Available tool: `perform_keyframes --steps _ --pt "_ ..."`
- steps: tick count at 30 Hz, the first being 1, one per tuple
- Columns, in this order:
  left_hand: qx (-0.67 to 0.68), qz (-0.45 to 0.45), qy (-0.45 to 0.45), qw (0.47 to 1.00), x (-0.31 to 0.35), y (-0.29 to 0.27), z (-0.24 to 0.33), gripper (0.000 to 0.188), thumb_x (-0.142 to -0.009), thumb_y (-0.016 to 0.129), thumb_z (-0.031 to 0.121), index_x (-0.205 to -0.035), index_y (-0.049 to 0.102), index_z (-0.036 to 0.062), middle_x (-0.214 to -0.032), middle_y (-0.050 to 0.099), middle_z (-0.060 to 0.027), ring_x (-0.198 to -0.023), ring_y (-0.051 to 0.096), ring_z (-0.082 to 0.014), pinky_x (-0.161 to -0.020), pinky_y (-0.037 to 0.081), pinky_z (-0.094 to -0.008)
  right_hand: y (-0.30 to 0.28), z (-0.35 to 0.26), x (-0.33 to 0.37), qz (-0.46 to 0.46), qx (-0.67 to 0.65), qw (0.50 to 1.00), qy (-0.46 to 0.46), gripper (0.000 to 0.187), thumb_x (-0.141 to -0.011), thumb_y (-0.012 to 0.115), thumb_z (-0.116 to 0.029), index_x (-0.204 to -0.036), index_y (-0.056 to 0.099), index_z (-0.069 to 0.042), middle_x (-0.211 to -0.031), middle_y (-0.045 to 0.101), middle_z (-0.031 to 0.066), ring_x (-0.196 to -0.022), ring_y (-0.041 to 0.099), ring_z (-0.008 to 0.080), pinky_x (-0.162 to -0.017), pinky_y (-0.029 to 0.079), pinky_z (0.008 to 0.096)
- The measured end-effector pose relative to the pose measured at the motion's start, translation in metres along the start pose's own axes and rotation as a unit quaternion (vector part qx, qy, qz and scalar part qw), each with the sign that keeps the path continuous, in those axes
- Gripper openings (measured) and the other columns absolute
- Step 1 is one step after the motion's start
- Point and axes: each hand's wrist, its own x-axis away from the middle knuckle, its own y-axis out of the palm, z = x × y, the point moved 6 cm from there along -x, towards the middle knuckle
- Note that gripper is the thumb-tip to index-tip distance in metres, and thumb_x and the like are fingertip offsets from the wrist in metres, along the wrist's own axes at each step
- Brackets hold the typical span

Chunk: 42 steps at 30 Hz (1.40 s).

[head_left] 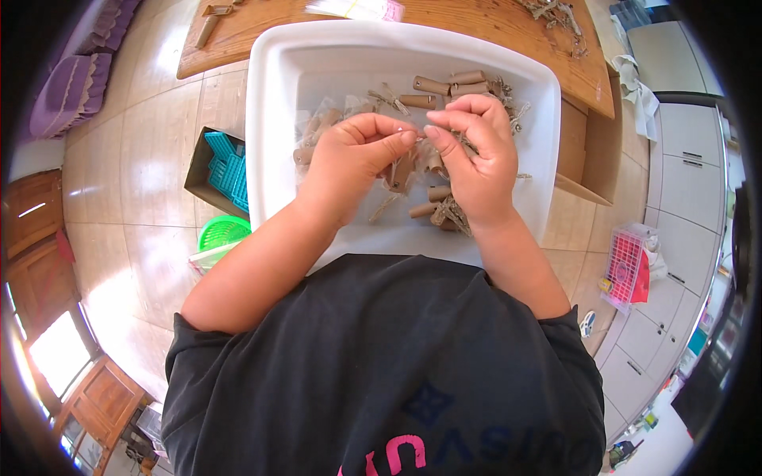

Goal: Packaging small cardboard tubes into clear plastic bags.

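Tiled floor (131,206) and wooden table (468,16) show beyond the hands (337,163) (486,163).

Bright room, light from a blown-out opening (59,353) well left of the desk (236,38), white glare on floor tiles (127,182) near its left corner, straight edges bowed, black fisheye rim

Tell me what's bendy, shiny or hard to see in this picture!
In the head view, the fisheye lens bends the cabinets at the right; glare whitens patches of the tiled floor at the left there; also in the head view, the bit between the left hand and right hand is too tiny to make out.
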Motion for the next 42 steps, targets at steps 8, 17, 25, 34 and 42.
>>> perform_keyframes --steps 8,17,25,34,42 --pt "0.023 0.039 -0.003 0.999 0.007 0.011 0.001 0.016 -0.083 0.062 0.011 -0.095 0.064 0.0000 -0.079 0.064 -0.0014 -0.065 0.051 -0.0048 -0.056 0.039 -0.0195 -0.004 -0.015 0.004 0.044 0.074 0.993 -0.074 0.017 -0.065 0.072 -0.003 -0.081 0.065 -0.004 -0.081 0.056 0.0063 -0.070 0.053 0.0210 -0.060 0.042 0.0301" --pt "0.049 -0.004 -0.010 0.999 0.005 0.015 -0.008 0.015 -0.084 0.060 0.006 -0.095 0.064 -0.0022 -0.073 0.061 -0.0042 -0.060 0.052 -0.0093 -0.055 0.041 -0.0219 0.007 0.000 0.002 -0.021 0.041 0.999 -0.002 0.009 -0.068 0.068 -0.003 -0.072 0.059 -0.002 -0.074 0.056 0.0071 -0.069 0.053 0.0220 -0.059 0.042 0.0316" --pt "-0.043 0.036 0.013 0.998 0.009 0.009 -0.003 0.011 -0.085 0.060 0.008 -0.092 0.064 0.0002 -0.082 0.065 -0.0041 -0.069 0.056 -0.0079 -0.063 0.045 -0.0226 -0.023 0.057 0.006 0.180 -0.271 0.912 0.248 0.009 -0.091 0.049 -0.011 -0.087 0.054 -0.005 -0.078 0.057 0.0027 -0.063 0.049 0.0098 -0.058 0.041 0.0217" --pt "0.030 0.081 0.041 0.995 0.011 -0.005 0.016 0.017 -0.083 0.063 0.011 -0.095 0.061 -0.0005 -0.086 0.064 -0.0048 -0.074 0.059 -0.0086 -0.067 0.049 -0.0227 0.010 0.039 0.021 -0.057 -0.389 0.813 0.430 0.016 -0.088 0.057 -0.015 -0.097 0.059 -0.002 -0.069 0.054 -0.0023 -0.055 0.040 0.0028 -0.048 0.034 0.0184" --pt "-0.003 0.059 0.049 0.997 0.012 -0.006 0.018 0.017 -0.085 0.059 0.010 -0.099 0.060 -0.0008 -0.091 0.064 -0.0066 -0.081 0.060 -0.0105 -0.070 0.050 -0.0240 0.017 0.042 0.027 -0.068 -0.341 0.847 0.402 0.009 -0.084 0.062 -0.009 -0.088 0.061 -0.001 -0.074 0.055 -0.0043 -0.063 0.043 0.0004 -0.056 0.035 0.0152"
